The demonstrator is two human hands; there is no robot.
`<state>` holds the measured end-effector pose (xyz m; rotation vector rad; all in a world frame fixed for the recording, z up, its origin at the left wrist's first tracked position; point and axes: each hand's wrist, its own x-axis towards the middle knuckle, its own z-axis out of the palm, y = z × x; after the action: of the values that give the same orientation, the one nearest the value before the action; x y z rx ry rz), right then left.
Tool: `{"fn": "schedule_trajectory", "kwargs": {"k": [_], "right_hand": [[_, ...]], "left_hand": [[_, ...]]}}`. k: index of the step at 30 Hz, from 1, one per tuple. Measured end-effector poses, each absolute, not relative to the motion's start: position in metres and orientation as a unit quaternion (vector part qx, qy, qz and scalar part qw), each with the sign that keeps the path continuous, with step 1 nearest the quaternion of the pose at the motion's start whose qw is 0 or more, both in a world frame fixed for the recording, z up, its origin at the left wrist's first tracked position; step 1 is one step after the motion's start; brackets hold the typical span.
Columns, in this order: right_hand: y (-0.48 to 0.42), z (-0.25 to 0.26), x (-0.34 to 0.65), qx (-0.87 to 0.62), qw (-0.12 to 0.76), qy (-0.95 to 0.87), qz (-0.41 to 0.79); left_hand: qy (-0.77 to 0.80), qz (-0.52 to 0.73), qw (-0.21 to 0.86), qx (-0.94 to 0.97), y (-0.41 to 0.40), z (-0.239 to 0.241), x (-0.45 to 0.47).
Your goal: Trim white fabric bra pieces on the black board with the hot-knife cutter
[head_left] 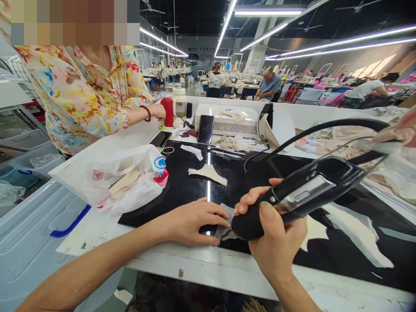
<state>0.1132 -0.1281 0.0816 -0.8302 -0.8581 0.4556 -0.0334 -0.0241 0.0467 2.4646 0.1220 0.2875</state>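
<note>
My right hand (pixel 276 238) is wrapped around a black corded electric hand tool (pixel 302 190) with a silver panel, possibly a small iron. Its rounded end is down near the table. My left hand (pixel 198 221) lies with fingers stretched out on the shiny black sheet (pixel 177 186). Its fingertips are beside a small translucent white piece (pixel 225 221), partly hidden by the tool. A cream fabric piece (pixel 208 173) lies beyond my left hand. More cut pieces, one cream (pixel 313 232) and one long white (pixel 354 232), are right of the tool.
A white plastic bag (pixel 126 177) with fabric pieces sits at left. Behind are a phone (pixel 206 128), a white vented box (pixel 227 119), scraps (pixel 240 143) and a red bottle (pixel 167 111). The tool's cord (pixel 302 134) arches at right. A person in a floral shirt (pixel 81 91) stands at left.
</note>
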Motion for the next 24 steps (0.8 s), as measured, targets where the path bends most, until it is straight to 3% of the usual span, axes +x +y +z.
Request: {"fn": "schedule_trajectory", "kwargs": {"k": [5, 11, 24], "right_hand": [[-0.125, 0.088, 0.119, -0.389, 0.802, -0.392, 0.227], [-0.117, 0.099, 0.150, -0.383, 0.843, -0.351, 0.138], [-0.102, 0.083, 0.163, -0.415, 0.820, -0.384, 0.091]], "left_hand": [[0.037, 0.112, 0.318, 0.941, -0.023, 0.045, -0.036], [0.053, 0.157, 0.288, 0.943, -0.026, 0.045, -0.031], [0.071, 0.091, 0.253, 0.961, -0.028, 0.041, -0.023]]}}
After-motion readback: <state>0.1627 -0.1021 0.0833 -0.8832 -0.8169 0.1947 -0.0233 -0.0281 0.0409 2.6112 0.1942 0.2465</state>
